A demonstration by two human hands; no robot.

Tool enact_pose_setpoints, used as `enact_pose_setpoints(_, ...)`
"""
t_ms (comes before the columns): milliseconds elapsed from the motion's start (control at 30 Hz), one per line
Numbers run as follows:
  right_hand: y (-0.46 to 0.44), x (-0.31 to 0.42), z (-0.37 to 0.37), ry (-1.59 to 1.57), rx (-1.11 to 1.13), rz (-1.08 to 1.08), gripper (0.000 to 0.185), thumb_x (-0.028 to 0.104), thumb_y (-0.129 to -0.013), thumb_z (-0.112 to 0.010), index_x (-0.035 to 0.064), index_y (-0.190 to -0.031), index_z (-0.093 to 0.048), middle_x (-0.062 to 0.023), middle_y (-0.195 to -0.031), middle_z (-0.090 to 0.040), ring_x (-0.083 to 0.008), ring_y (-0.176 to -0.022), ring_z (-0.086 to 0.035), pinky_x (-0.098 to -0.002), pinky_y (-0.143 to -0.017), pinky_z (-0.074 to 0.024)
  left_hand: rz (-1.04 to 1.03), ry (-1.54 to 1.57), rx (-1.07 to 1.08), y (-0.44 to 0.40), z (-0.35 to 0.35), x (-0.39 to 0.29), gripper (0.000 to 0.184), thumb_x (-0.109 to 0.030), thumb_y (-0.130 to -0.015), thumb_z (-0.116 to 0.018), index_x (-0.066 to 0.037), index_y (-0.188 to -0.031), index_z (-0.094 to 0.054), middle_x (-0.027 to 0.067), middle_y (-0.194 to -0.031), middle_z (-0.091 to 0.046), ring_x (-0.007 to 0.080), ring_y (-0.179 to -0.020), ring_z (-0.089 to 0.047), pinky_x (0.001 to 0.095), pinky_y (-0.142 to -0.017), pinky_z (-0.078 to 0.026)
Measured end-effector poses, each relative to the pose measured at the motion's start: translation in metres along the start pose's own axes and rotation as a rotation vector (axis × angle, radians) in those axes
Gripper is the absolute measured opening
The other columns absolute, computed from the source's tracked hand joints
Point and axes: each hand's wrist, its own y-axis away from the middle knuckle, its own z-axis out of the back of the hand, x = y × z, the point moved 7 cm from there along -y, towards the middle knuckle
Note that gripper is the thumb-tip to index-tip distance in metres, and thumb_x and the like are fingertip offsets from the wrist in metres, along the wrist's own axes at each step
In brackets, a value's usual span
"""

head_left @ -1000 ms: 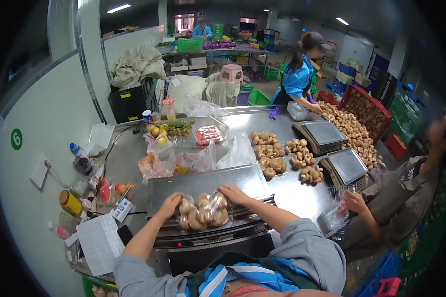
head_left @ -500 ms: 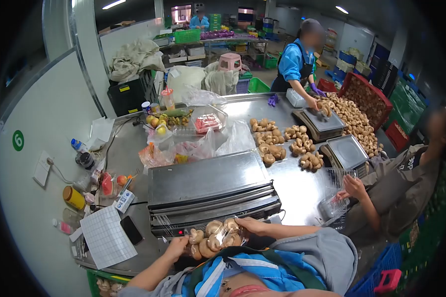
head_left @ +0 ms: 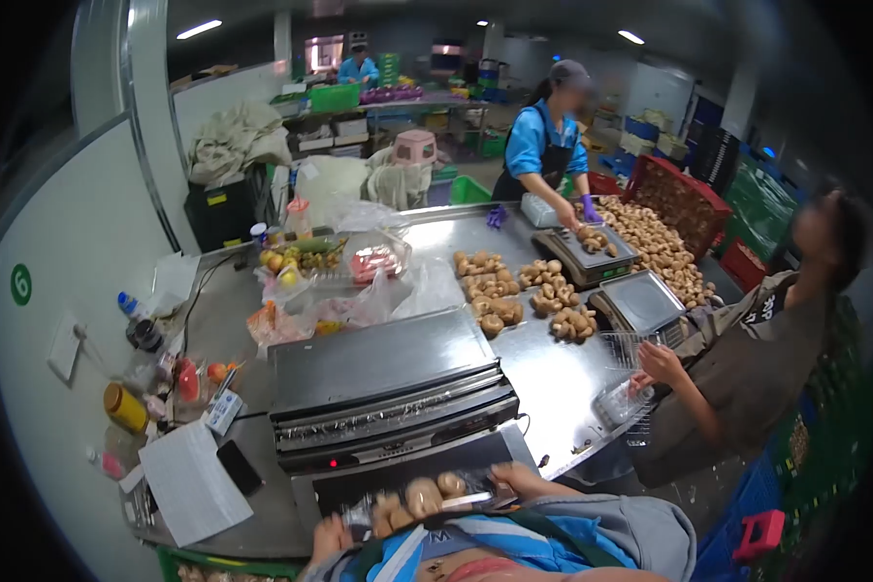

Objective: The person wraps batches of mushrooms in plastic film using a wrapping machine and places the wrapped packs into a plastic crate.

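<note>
A clear-wrapped pack of brown mushrooms (head_left: 423, 497) is held low, close to my body. My left hand (head_left: 331, 535) grips its left end, and my right hand (head_left: 519, 478) grips its right end. Just beyond the pack stands the metal wrapping machine (head_left: 383, 359), with a red light on its front and crinkled film along its slot. The near side of the pack is partly hidden by my clothing.
Mushroom piles (head_left: 490, 281) lie on the metal table beyond the machine. Two scales (head_left: 640, 299) stand farther right. A co-worker (head_left: 545, 145) handles mushrooms there; another person (head_left: 737, 378) holds clear trays at right. A phone (head_left: 239, 467) and paper (head_left: 194, 485) lie left.
The wrapped mushrooms and both my hands have moved back from the machine toward my body. The view has shifted. The far co-worker has brought mushrooms onto a scale.
</note>
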Motion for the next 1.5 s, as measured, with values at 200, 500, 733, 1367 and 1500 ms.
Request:
enact_pose_setpoints(200,-0.012,-0.143,-0.025,0.384,0.199,-0.194,0.023,0.028,-0.090,-0.054,0.0076,-0.081,-0.058,0.0031,-0.065,-0.045,-0.0072,-0.057,-0.038,-0.0240,-0.053,-0.0302,0.155,-0.132,-0.090,0.028,-0.028,0.053,0.015,-0.015,-0.091,-0.046,-0.001,-0.090,-0.050,0.0086,-0.072,-0.055,0.0194,-0.060,-0.051,0.0343,-0.053,-0.042)
enact_pose_setpoints(500,0.031,-0.091,-0.051,0.651,0.546,0.049,0.033,0.034,-0.088,-0.056,0.0029,-0.097,-0.057,-0.0056,-0.085,-0.054,-0.0124,-0.082,-0.047,-0.0270,-0.072,-0.0378,0.036,-0.215,-0.091,0.023,-0.076,0.059,0.017,-0.015,-0.091,-0.046,-0.001,-0.100,-0.047,0.0108,-0.086,-0.054,0.0226,-0.076,-0.051,0.0361,-0.064,-0.043)
enact_pose_setpoints(733,0.022,-0.003,-0.013,0.742,0.662,0.254,0.047,0.039,-0.086,-0.057,-0.0008,-0.110,-0.056,-0.0123,-0.101,-0.061,-0.0164,-0.102,-0.055,-0.0293,-0.086,-0.0438,-0.011,-0.132,-0.092,0.023,-0.137,0.108,0.022,-0.015,-0.091,-0.046,-0.001,-0.108,-0.045,0.0126,-0.097,-0.053,0.0251,-0.088,-0.051,0.0375,-0.072,-0.044)
enact_pose_setpoints(1367,0.137,0.018,-0.170,0.415,0.882,0.591,0.092,0.040,-0.075,-0.069,-0.0005,-0.139,-0.016,-0.0220,-0.130,-0.040,-0.0283,-0.122,-0.040,-0.0364,-0.100,-0.0329,-0.528,-0.226,-0.260,0.106,-0.090,0.091,0.087,-0.049,-0.076,-0.066,-0.008,-0.138,-0.021,0.0105,-0.132,-0.036,0.0214,-0.122,-0.037,0.0343,-0.100,-0.034)
enact_pose_setpoints(1500,0.184,0.011,-0.260,0.498,1.277,0.475,0.077,0.030,-0.083,-0.063,0.0020,-0.139,-0.019,-0.0158,-0.120,-0.049,-0.0235,-0.109,-0.050,-0.0345,-0.094,-0.0382,-0.744,0.115,-0.472,0.222,0.022,0.094,0.073,-0.063,-0.080,-0.048,-0.012,-0.131,-0.035,0.0070,-0.122,-0.050,0.0211,-0.111,-0.050,0.0378,-0.095,-0.041)
